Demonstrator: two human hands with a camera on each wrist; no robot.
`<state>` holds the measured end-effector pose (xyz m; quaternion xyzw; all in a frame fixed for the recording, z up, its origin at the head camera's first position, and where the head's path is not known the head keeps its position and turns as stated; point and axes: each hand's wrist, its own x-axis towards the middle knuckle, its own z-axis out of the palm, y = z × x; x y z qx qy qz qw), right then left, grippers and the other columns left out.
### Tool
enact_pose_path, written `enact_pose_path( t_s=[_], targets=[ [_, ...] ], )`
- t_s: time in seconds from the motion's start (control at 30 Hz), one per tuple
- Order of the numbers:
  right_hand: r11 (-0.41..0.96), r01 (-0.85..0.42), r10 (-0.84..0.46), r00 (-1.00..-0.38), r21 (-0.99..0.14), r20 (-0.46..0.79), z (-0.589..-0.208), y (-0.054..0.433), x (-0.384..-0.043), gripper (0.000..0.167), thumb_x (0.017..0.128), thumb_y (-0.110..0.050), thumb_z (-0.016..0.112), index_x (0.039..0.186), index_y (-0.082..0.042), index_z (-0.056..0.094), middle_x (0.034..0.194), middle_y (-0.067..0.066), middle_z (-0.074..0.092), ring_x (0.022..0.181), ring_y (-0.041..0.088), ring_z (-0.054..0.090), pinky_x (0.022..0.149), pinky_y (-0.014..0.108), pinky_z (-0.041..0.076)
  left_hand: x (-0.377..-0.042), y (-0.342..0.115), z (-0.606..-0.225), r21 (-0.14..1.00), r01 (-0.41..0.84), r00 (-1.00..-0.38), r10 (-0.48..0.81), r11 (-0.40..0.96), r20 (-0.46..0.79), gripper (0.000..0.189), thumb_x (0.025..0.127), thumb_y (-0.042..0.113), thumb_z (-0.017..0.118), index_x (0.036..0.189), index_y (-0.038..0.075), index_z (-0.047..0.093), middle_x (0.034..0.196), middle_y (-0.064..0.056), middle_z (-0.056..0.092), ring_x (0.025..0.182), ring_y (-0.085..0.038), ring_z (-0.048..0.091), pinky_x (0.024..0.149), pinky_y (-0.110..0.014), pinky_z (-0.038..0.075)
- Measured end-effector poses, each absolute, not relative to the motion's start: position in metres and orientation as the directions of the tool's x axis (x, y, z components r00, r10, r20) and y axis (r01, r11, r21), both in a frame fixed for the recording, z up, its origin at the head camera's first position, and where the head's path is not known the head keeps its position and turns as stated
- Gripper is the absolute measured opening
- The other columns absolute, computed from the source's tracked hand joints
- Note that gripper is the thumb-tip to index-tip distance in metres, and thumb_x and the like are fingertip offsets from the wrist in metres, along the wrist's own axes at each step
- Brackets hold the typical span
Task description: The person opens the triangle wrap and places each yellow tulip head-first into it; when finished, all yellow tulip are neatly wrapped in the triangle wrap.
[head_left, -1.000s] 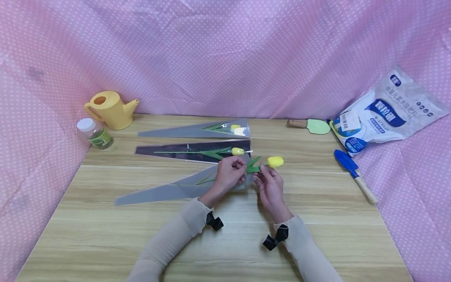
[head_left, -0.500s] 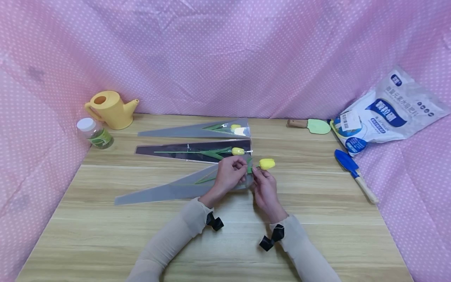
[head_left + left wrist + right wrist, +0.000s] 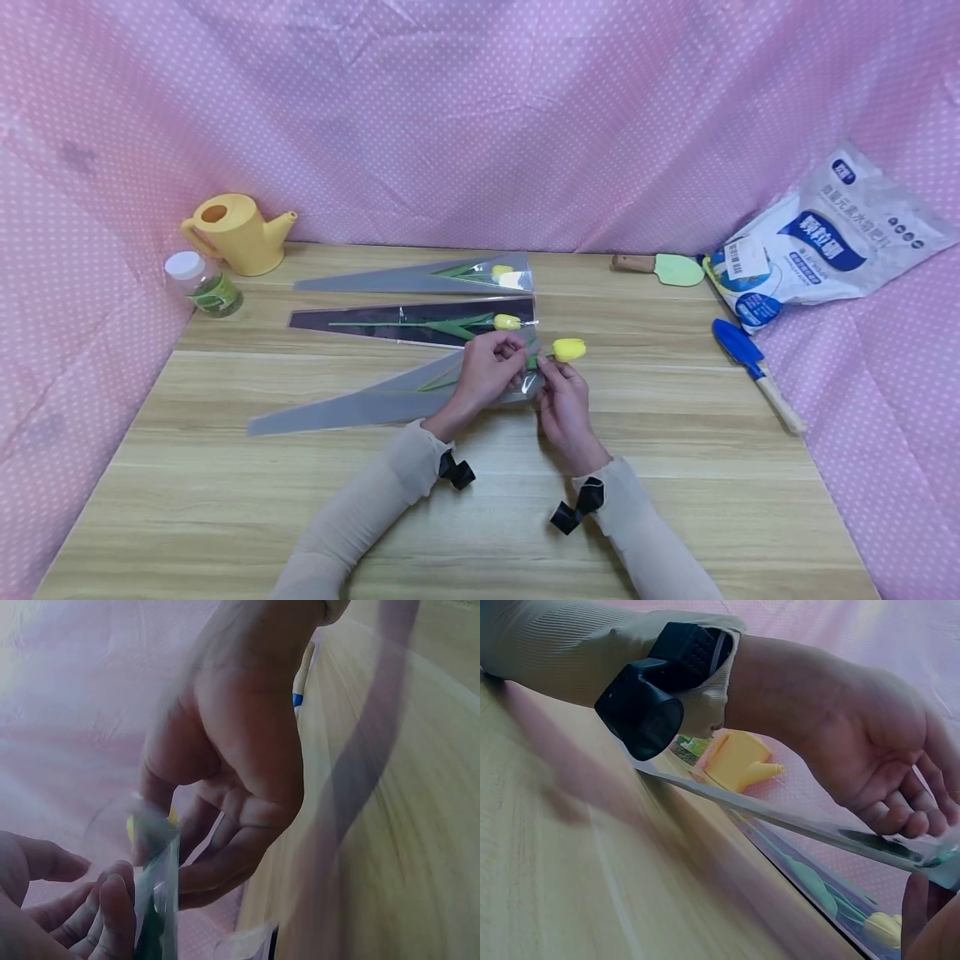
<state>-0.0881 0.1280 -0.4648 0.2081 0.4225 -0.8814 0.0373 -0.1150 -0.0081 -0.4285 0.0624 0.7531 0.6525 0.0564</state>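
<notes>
A grey, clear-fronted tapered flower sleeve (image 3: 337, 414) lies nearest me on the wooden table, its narrow end to the left. At its wide mouth my left hand (image 3: 487, 371) holds the film with curled fingers. My right hand (image 3: 566, 407) pinches a yellow tulip (image 3: 569, 349) just below the bloom. Its stem and leaves lie inside the sleeve, while the bloom sticks out past the mouth. In the left wrist view, the clear film (image 3: 166, 877) stands between the two hands. My left fingers partly hide the leaves in the head view.
Two sleeved tulips lie behind, one in a dark sleeve (image 3: 360, 323), one in a grey sleeve (image 3: 360, 279). A yellow watering can (image 3: 243, 237) and a white-capped bottle (image 3: 213, 292) stand left. Right are a green trowel (image 3: 678, 269), a blue trowel (image 3: 738, 342) and a fertilizer bag (image 3: 840, 242).
My right hand has moved left with the tulip, taking its leaves deeper into the sleeve, then stays almost still. My left hand keeps its place at the sleeve's mouth.
</notes>
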Motion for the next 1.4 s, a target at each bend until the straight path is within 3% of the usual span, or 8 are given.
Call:
enact_pose_path(
  t_s=[0.2,0.37,0.5,0.67,0.83,1.0,1.27,1.4],
  targets=[
    [-0.646,0.254,0.121,-0.897,-0.72,-0.425,-0.463,0.134,-0.089,0.011,0.099,-0.012,0.06,0.108,-0.011,0.067,0.101,-0.008,0.063,0.092,0.0,0.063,0.091,0.015,0.055,-0.122,-0.023,-0.428,0.967,0.156,-0.985,0.105,0.203,0.137,0.014,0.09,0.012,0.071,0.096,0.0,0.072,0.079,-0.015,0.071,0.056,-0.013,0.062,0.053,-0.025,0.056],
    [-0.662,0.24,0.124,-0.899,-0.71,-0.419,-0.461,0.136,-0.088,0.007,0.098,-0.011,0.061,0.101,-0.011,0.068,0.096,-0.006,0.065,0.09,0.001,0.065,0.091,0.017,0.056,-0.122,-0.045,-0.428,0.776,0.329,-0.944,0.164,0.539,0.287,0.038,0.085,0.03,0.077,0.113,0.005,0.069,0.107,-0.013,0.071,0.093,-0.026,0.067,0.082,-0.039,0.058],
    [-0.664,0.228,0.125,-0.905,-0.712,-0.406,-0.461,0.137,-0.088,0.008,0.099,-0.01,0.059,0.1,-0.012,0.067,0.097,-0.006,0.066,0.092,0.002,0.068,0.091,0.018,0.056,-0.117,-0.06,-0.434,0.582,0.367,-0.929,0.323,0.726,0.182,0.085,0.076,0.05,0.081,0.145,0.011,0.049,0.143,-0.016,0.051,0.13,-0.034,0.052,0.107,-0.054,0.047],
    [-0.663,0.208,0.142,-0.908,-0.719,-0.394,-0.461,0.14,-0.09,0.009,0.1,-0.009,0.058,0.098,-0.012,0.065,0.096,-0.006,0.066,0.09,0.003,0.069,0.089,0.019,0.058,-0.111,-0.07,-0.445,0.416,0.412,-0.892,0.452,0.811,0.003,0.12,0.069,0.062,0.083,0.159,0.012,0.022,0.159,-0.02,0.031,0.148,-0.038,0.031,0.12,-0.059,0.03],
    [-0.676,0.194,0.149,-0.908,-0.711,-0.391,-0.459,0.142,-0.091,0.006,0.1,-0.008,0.058,0.1,-0.009,0.064,0.096,-0.005,0.065,0.089,0.003,0.069,0.087,0.018,0.058,-0.107,-0.072,-0.45,0.35,0.411,-0.887,0.458,0.842,-0.06,0.128,0.067,0.059,0.086,0.161,0.01,0.014,0.159,-0.019,0.03,0.149,-0.04,0.029,0.123,-0.058,0.025],
    [-0.691,0.188,0.147,-0.909,-0.698,-0.39,-0.457,0.143,-0.091,0.006,0.098,-0.008,0.06,0.103,-0.008,0.064,0.099,-0.004,0.065,0.092,0.004,0.07,0.09,0.019,0.057,-0.104,-0.069,-0.454,0.308,0.411,-0.891,0.449,0.858,-0.063,0.125,0.07,0.053,0.085,0.161,0.009,0.012,0.154,-0.02,0.036,0.142,-0.039,0.036,0.121,-0.057,0.028],
    [-0.656,0.26,0.049,-0.922,-0.708,-0.384,-0.454,0.147,-0.091,0.025,0.101,-0.009,0.055,0.125,-0.003,0.049,0.103,-0.007,0.067,0.098,0.001,0.068,0.095,0.016,0.054,-0.106,-0.069,-0.458,0.348,0.386,-0.906,0.422,0.854,-0.028,0.117,0.07,0.037,0.087,0.159,0.007,0.018,0.134,-0.018,0.043,0.114,-0.031,0.043,0.104,-0.048,0.041],
    [-0.612,0.302,-0.04,-0.935,-0.731,-0.353,-0.453,0.157,-0.093,0.013,0.104,-0.016,0.05,0.114,-0.012,0.058,0.101,-0.009,0.068,0.094,0.002,0.065,0.085,0.015,0.055,-0.108,-0.071,-0.457,0.395,0.368,-0.914,0.405,0.842,-0.011,0.115,0.07,0.033,0.088,0.159,0.008,0.02,0.128,-0.015,0.044,0.108,-0.027,0.041,0.095,-0.041,0.042]
  ],
)
